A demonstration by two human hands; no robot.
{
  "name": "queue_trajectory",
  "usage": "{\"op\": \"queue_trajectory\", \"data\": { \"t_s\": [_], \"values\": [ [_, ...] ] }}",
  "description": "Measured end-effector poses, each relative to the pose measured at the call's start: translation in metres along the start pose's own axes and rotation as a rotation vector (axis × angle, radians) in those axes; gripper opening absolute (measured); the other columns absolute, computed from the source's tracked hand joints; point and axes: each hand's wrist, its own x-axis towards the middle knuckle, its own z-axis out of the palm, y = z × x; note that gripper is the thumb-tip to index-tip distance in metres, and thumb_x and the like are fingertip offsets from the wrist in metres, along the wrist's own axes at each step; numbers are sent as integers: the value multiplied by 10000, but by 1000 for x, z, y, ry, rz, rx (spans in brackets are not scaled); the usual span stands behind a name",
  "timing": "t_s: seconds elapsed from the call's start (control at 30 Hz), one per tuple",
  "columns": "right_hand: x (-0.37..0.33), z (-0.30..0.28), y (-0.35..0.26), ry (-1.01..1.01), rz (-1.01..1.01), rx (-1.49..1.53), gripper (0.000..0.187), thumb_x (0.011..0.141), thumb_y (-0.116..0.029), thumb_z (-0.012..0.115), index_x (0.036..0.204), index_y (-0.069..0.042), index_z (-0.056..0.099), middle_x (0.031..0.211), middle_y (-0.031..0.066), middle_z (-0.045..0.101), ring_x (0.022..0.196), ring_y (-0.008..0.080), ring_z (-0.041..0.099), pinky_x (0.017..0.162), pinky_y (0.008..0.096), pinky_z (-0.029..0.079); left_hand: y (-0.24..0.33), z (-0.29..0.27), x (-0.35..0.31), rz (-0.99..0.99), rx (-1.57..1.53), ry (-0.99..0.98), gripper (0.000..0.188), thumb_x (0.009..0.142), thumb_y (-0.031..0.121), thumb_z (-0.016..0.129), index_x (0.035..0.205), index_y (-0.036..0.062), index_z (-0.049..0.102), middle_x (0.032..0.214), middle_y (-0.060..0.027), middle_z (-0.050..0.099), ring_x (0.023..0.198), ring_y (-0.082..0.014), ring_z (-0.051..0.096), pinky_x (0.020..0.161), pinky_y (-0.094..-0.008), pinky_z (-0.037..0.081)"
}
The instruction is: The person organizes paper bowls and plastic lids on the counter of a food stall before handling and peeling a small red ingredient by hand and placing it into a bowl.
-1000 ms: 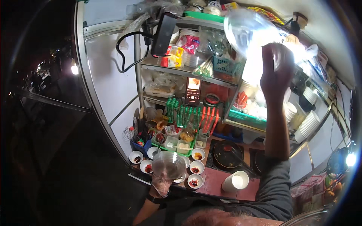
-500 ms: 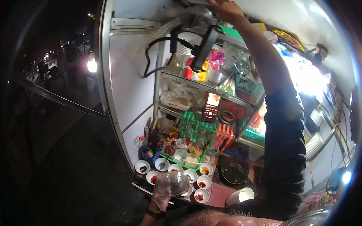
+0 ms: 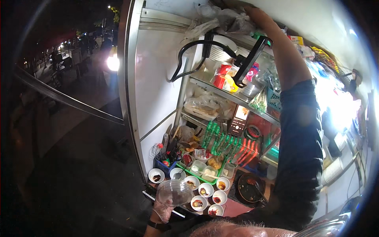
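My left hand, in a thin clear glove, is wrapped round a round clear plastic container. It holds the container above the near left of the counter, partly covering the small white bowls there. Dark and red sauces lie in several white bowls beside it. A spoon stands in one bowl. My right arm stretches up to the top shelf, where my right hand reaches in by crumpled clear plastic bags. Its fingers are hidden there.
A green tray of ingredient tubs stands behind the bowls. A frying pan sits at the right. Green and red-handled utensils hang below a shelf. A black bracket juts out in front of the shelves, with a phone-like player below.
The view has shifted, so the stall appears further right. My right hand has gone in among the plastic bags on the top shelf. My left hand still holds the clear container.
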Motion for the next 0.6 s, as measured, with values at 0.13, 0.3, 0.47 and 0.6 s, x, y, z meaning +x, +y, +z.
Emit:
{"op": "queue_trajectory", "data": {
  "t_s": [0.13,0.3,0.47,0.6],
  "values": [
    [40,34,28,101,-217,-125,324,1041,-319,496,1292,-149,610,1108,173,692,1019,344,671,891,460,535,0,-2,0,-10,-10,11,827,777,95,865,1479,129,429,1410,-101,543,1323,-314,526,1091,-548,477],
    [83,40,101,366,-508,-341,239,1021,-267,537,1154,-101,648,971,204,696,893,366,684,819,453,544,-13,-8,2,-47,-21,-38,835,772,98,870,1480,131,429,1409,-100,543,1325,-313,525,1088,-546,481],
    [51,50,55,465,-494,-343,194,988,-243,587,1050,-89,686,1014,217,711,906,393,689,801,478,539,-9,-7,-2,-42,-14,10,831,775,103,870,1479,132,429,1414,-97,539,1316,-311,533,1082,-539,489],
    [15,21,42,209,-317,-363,334,1015,-327,540,1216,-87,657,1121,214,700,1064,357,666,880,481,542,-18,-17,-5,-49,33,18,804,790,86,855,1473,131,433,1413,-95,537,1302,-309,545,1076,-534,496]
  ]
}}
